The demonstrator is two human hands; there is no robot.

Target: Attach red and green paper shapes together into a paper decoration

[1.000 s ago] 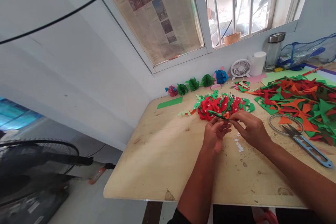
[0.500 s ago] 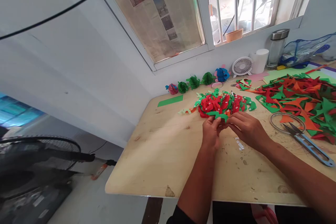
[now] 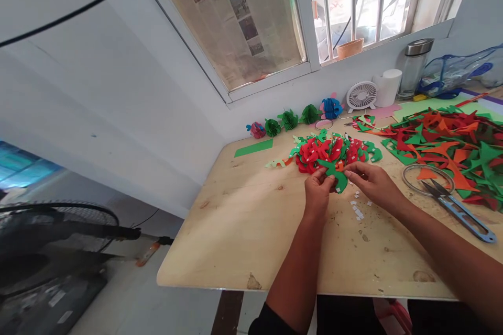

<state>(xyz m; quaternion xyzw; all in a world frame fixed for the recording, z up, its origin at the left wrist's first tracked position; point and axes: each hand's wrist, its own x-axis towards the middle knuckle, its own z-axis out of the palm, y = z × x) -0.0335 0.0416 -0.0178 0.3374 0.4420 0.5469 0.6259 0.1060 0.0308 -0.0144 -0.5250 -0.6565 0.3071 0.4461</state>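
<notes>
My left hand point(image 3: 316, 196) pinches a green paper cutout point(image 3: 336, 176) with a curved outline, held just above the table. A small white square sits at its lower edge. My right hand point(image 3: 371, 186) is at the cutout's right edge with thumb and forefinger pressed together; whatever is between those fingertips is too small to make out. Right behind the hands lies a pile of red and green paper cutouts point(image 3: 310, 153), many dotted with white squares. Small white pieces point(image 3: 358, 213) are scattered on the wood below my right hand.
Blue-handled thread snips point(image 3: 467, 214) and a metal ring point(image 3: 408, 180) lie at right, before a heap of paper scraps point(image 3: 444, 141). Along the wall stand folded paper figures point(image 3: 290, 120), a small white fan point(image 3: 362, 96) and a glass bottle point(image 3: 414, 70). A green strip point(image 3: 253, 148) lies at left.
The green cutout has turned so that more of its flat face shows. My right hand has drawn slightly right, and more white pieces are visible on the table.
</notes>
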